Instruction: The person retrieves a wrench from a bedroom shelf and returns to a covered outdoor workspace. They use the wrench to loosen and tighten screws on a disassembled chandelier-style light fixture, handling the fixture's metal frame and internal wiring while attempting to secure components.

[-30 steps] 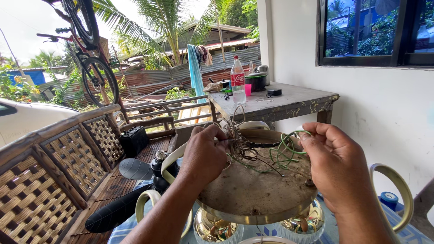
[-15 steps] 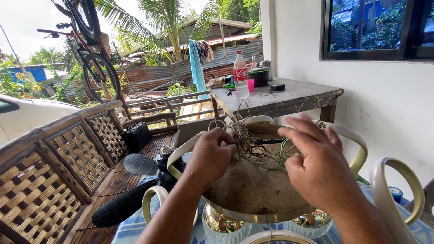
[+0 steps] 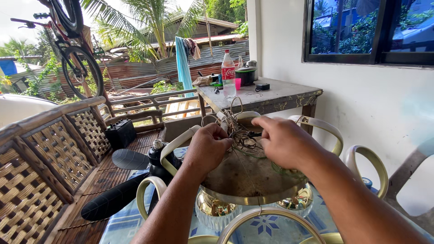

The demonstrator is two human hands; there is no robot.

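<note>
Head view, looking down on both hands at work over an upturned chandelier. The left hand [image 3: 209, 149] is closed, its fingertips pinched on strands at the left edge of the tangle of wires [image 3: 242, 135]; the knuckles face the camera, so the exact strand gripped cannot be told. The right hand [image 3: 284, 143] comes in from the right, thumb and forefinger closed on a small dark wire end at the middle of the tangle, with the other fingers curled above the wires. The tangle lies between the two sets of fingertips and directly beneath them, rising in loose loops from the centre of the round, dusty chandelier body [image 3: 253, 176], whose gold rim faces the camera. Curved cream-and-gold arms [image 3: 174, 147] spring outward from the body on all sides. Below the rim hang gold fittings with clear glass cups [image 3: 216, 212]. The chandelier rests on a blue-and-white patterned cloth [image 3: 275, 230]. To the left, just beside the arms, lies a black fan with dark blades [image 3: 131, 160] on a woven cane bench [image 3: 49, 153]. Beyond the hands stands a worn grey table [image 3: 266, 97] bearing a clear plastic bottle with a red label [image 3: 228, 74]. A bicycle [image 3: 74, 49] hangs at upper left.
</note>
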